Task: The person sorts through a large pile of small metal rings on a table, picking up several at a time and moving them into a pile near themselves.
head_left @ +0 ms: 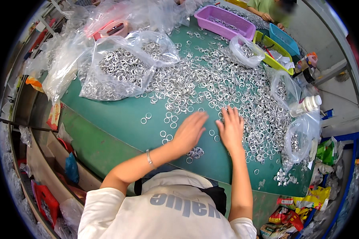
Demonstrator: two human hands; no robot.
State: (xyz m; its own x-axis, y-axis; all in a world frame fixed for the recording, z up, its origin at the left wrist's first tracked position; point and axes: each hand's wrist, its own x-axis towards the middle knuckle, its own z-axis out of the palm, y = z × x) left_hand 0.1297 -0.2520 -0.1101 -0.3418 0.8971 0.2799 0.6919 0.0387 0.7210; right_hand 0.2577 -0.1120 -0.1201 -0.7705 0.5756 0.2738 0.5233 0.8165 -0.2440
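Small cluster of silver metal rings [195,152] nearest, left hand [189,131] and right hand [230,129] flat, fingers spread, gripping nothing, on green tabletop [119,119], edge of loose silver ring pile [215,83].

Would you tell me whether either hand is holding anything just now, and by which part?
Nothing is visibly held: the left hand and right hand lie flat, palms down, on the loose metal rings.

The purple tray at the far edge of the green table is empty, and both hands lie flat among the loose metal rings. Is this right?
Not quite: the head view shows the purple tray holds metal rings, so it is not empty. The rest stands: it sits at the far edge of the green table, and the left hand and right hand lie flat among loose rings.
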